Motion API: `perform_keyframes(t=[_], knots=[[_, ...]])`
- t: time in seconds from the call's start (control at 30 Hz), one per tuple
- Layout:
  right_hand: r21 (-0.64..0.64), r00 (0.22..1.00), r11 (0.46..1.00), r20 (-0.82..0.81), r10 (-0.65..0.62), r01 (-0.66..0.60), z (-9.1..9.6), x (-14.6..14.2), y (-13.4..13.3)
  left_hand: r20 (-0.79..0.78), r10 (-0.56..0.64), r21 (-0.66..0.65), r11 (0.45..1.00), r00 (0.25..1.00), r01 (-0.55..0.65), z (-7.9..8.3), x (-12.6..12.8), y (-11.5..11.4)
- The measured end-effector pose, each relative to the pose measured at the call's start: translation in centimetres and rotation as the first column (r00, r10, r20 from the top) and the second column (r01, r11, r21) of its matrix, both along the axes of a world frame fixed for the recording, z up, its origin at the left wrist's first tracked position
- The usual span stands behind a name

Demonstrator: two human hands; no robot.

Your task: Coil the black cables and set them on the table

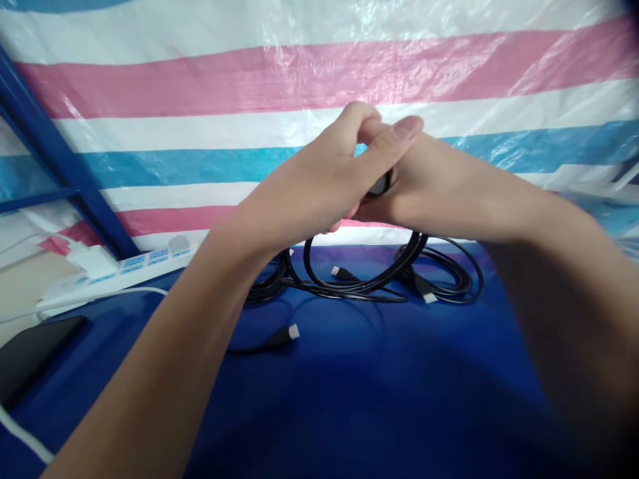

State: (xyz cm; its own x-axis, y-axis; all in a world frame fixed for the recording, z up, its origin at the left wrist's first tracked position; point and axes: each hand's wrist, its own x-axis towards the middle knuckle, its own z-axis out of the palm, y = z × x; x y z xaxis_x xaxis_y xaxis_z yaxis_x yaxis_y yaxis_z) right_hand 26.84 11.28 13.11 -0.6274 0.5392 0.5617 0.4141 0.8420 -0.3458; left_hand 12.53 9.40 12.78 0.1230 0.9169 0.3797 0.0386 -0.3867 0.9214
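Note:
My left hand and my right hand are raised together above the back of the table, fingers closed and overlapping. The left thumb lies across the back of the right hand. A coiled black cable hangs in a loop below them, its upper part hidden inside the grip. A small dark piece shows between the palms; I cannot tell whether it is a plug. Behind the loop rest another coiled black cable on the right and a further black coil on the left.
Plugs with pale metal ends lie on the blue table, including a black plug. To the left are a white power strip, a white charger and a black phone-like slab. Behind hangs a striped plastic sheet, beside a blue frame post.

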Motion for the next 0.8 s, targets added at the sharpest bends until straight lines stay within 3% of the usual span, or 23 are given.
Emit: perform_keyframes(t=[0.07,0.13,0.23,0.33,0.4,0.47,0.53,0.63,0.73,0.8], knots=[[0.034,0.999,0.999,-0.036,-0.011,0.012,0.1,0.1,0.2,-0.182,0.002,0.230,0.972,0.983,0.041,0.1,0.5,0.1],[0.012,0.994,0.997,-0.074,-0.082,0.083,0.3,0.3,0.3,-0.220,0.066,0.358,0.934,0.973,0.018,0.3,0.9,0.4],[-0.121,0.954,0.976,-0.220,-0.202,0.179,0.3,0.8,0.9,-0.136,0.152,0.396,0.914,0.979,-0.087,0.7,1.1,0.8],[-0.291,0.909,0.957,-0.396,-0.127,0.007,-0.1,1.5,2.3,0.028,0.195,0.391,0.901,0.981,-0.190,0.8,0.6,1.1],[-0.321,0.888,0.945,-0.450,-0.092,-0.064,-0.4,1.8,3.3,0.026,0.133,0.375,0.917,0.991,-0.133,0.7,0.2,1.3],[-0.241,0.884,0.967,-0.430,-0.182,0.082,-0.5,2.0,3.8,-0.085,-0.004,0.330,0.944,0.996,0.032,0.5,-0.1,1.4],[-0.076,0.883,0.965,-0.389,-0.261,0.252,-0.3,2.1,3.7,-0.178,-0.172,0.205,0.957,0.969,0.207,0.3,-0.5,1.4],[0.176,0.925,0.944,-0.314,-0.214,0.278,0.1,2.2,2.8,-0.147,-0.380,0.034,0.921,0.913,0.389,0.4,-1.0,1.1],[0.339,0.948,0.897,-0.236,-0.212,0.285,0.3,1.9,1.7,-0.160,-0.445,-0.056,0.895,0.881,0.442,0.4,-1.2,0.8],[0.387,0.954,0.872,-0.158,-0.257,0.299,0.1,1.4,1.2,-0.230,-0.398,-0.114,0.917,0.888,0.382,0.3,-0.9,0.6]])
